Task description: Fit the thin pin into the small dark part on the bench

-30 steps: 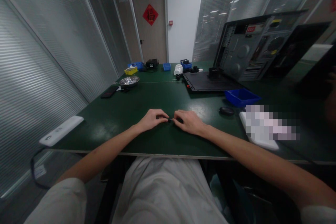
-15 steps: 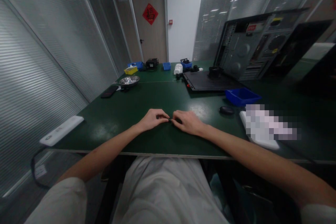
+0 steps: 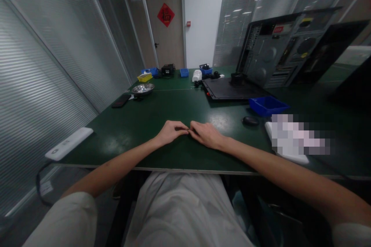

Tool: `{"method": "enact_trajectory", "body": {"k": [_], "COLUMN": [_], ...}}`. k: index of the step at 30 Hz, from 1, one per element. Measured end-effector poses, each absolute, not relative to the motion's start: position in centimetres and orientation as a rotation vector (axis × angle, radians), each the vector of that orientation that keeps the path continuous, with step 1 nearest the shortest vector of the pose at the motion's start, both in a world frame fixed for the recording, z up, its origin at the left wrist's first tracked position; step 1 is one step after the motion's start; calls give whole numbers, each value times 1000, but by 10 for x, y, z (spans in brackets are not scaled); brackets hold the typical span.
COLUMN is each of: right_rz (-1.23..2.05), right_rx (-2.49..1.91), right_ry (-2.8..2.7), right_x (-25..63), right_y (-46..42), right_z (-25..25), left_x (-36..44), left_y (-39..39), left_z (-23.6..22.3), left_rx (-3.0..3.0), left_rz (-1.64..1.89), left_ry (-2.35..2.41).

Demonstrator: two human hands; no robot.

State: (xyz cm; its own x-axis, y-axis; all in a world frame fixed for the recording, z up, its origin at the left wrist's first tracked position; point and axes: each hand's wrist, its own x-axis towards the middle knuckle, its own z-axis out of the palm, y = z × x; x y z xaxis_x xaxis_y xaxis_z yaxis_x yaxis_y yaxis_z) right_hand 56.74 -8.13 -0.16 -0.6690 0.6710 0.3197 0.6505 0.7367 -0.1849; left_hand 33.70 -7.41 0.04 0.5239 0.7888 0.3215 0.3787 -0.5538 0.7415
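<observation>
My left hand [image 3: 171, 132] is pinched over the green tabletop [image 3: 168, 158], thumb and forefinger pressed round a tiny dark piece whose kind I cannot make out. Right beside it, fingertips almost meeting, my right hand [image 3: 206, 134] pinches at the same spot. The fingers cover most of the piece. Both forearms reach in over the table's front edge. Nearest to the right hand lies a black computer mouse [image 3: 251, 121].
An open computer case [image 3: 271, 54] stands at the right behind a flat black panel [image 3: 232, 88]. A blue tray [image 3: 268, 106] and a partly blurred white object [image 3: 285, 150] lie nearer. At left are a metal bowl [image 3: 143, 89], a dark phone [image 3: 121, 101] and a white power strip [image 3: 69, 143].
My hands have drawn slightly closer together, the left shifting a little right. The small dark piece between the fingertips shows less than before.
</observation>
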Motion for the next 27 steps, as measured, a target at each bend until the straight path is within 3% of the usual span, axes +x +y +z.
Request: {"method": "enact_trajectory", "body": {"k": [11,18,27], "right_rz": [101,127,175], "right_rx": [-993,-974,-966], "right_ry": [-2532,-2515,-2424], "right_x": [571,570,574], "right_y": [-83,-83,-84], "right_z": [1,1,7], "left_x": [333,328,330], "left_y": [-66,-48,-68], "left_z": [-2,-4,6], "left_rx": [1997,2415,2465], "left_rz": [883,892,841], "left_ry": [954,1012,981]}}
